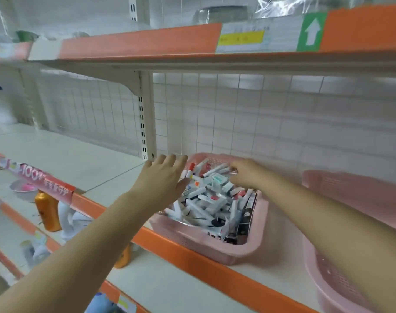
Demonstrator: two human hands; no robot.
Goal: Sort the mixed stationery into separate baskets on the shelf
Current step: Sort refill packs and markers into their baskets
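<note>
Head view: my left hand (165, 177) hovers, fingers spread, over the pink basket (215, 249); my right hand (246, 175) curls into the stationery (210, 199), and I cannot tell whether it grips anything.

We find a full basket (215, 249) on the shelf (79, 159), with stationery (210, 199) heaped in it. A second basket (328, 290) sits just to its right. Below the shelf, to the left, stands a bottle (46, 211).

We held our left hand (163, 179), fingers straight, over the left rim of the pink basket (217, 251) of mixed stationery (206, 199) on the shelf (84, 159), our right hand (245, 175) curled into the pile's far side, grip unclear.
</note>
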